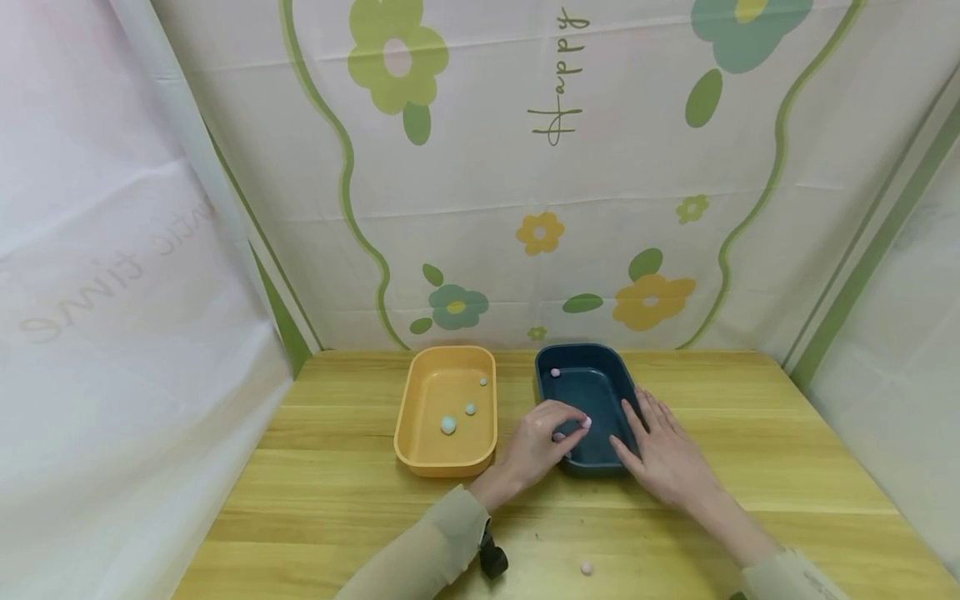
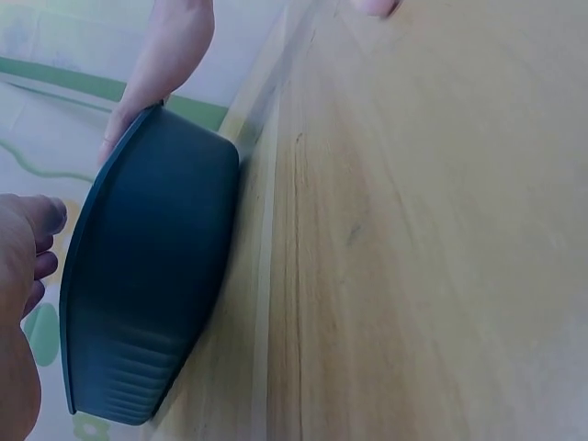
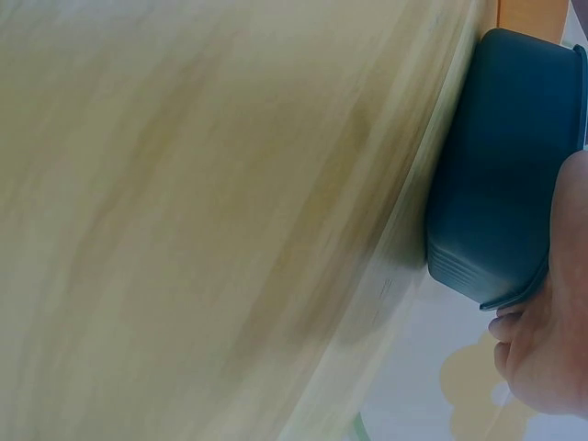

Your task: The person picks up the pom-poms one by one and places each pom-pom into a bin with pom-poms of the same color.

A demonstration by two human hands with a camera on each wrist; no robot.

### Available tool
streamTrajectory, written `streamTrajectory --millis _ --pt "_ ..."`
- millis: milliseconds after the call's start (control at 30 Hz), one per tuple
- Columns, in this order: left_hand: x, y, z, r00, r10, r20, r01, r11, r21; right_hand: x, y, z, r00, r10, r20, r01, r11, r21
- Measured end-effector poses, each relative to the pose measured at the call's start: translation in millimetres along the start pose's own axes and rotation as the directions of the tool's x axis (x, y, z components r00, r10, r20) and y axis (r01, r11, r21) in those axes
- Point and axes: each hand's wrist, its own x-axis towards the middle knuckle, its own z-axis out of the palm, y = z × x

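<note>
Over the dark blue tray point(image 1: 592, 468), my left hand point(image 1: 536, 446) pinches a small pink ball point(image 1: 586, 422) between thumb and fingertip. My right hand point(image 1: 667, 458) lies with fingers spread along the tray's right rim, holding nothing. Inside the blue tray another pinkish ball point(image 1: 555, 372) sits at the far left corner, and one more point(image 1: 558, 437) shows partly behind my left fingers. In the left wrist view the tray's outer wall point(image 2: 152, 257) stands beside my left hand point(image 2: 18, 266). The right wrist view has my right hand point(image 3: 551, 340) at the tray's rim.
A yellow tray point(image 1: 405, 425) to the left holds light blue balls of differing size, the largest point(image 1: 447, 425) near its middle. On the wooden table point(image 1: 315, 517) a pink ball point(image 1: 587, 568) lies near the front edge. Printed cloth point(image 1: 465, 183) hangs behind and at both sides.
</note>
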Motion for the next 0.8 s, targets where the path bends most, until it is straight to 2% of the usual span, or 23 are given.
streamTrajectory --millis 367,633,800 --pt "1.1 -1.1 1.8 1.000 0.003 0.001 -0.003 0.999 -0.050 -0.5 0.6 2.8 0.999 -0.010 -0.033 0.010 1.000 0.011" --pt "-3.7 -0.7 -1.5 1.000 0.028 -0.007 -0.028 0.999 0.018 -0.9 0.6 2.2 1.000 -0.005 -0.009 0.005 1.000 0.007" --pt "-8.5 2.2 -7.8 0.999 0.044 -0.004 -0.044 0.999 -0.016 0.3 0.6 3.7 1.000 -0.003 -0.015 0.003 1.000 0.016"
